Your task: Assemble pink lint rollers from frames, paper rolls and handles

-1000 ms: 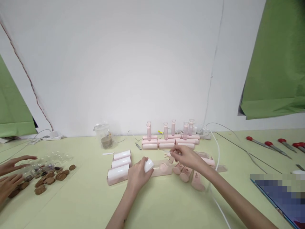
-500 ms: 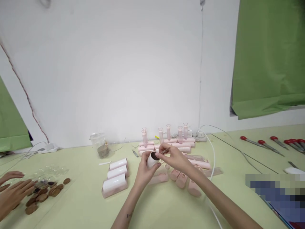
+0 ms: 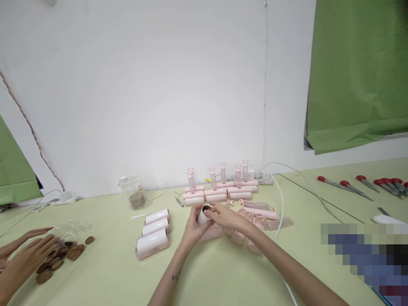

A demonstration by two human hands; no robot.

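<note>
I have a white roll [image 3: 202, 218] with a dark core at the centre of my clock, tipped so its mouth shows to me, raised above the worktop [image 3: 111, 267]. My left hand [image 3: 195, 226] is wrapped round its side, gripping it. My right hand [image 3: 216, 214] has its fingers bent in against the mouth; whether they pinch the rim or hold something small there, I cannot tell.

To do this well, I judge, the left grip should be firm enough to stop the roll turning but light enough not to dent it, with the mouth facing the right fingertips. Those should work gently round the rim (the core's edge looks easy to crumple).

Just beside the roll, at five o'clock, a pink case [image 3: 213, 233] lies partly under my right hand. Towards three o'clock are pink rounded pieces [image 3: 259, 221] and a clear pink sleeve [image 3: 281, 223], with a white cable [image 3: 281, 199] crossing near. Between eight and nine, three white rolls [image 3: 156, 226] lie in pink trays [image 3: 156, 254]. From eleven to one, pink cases [image 3: 216, 194] carry upright pink tubes [image 3: 213, 180].

Further out, a co-worker's hand [image 3: 41, 250] is by brown discs [image 3: 74, 254] between eight and nine, and red-ended tools [image 3: 347, 184] lie between two and three.
</note>
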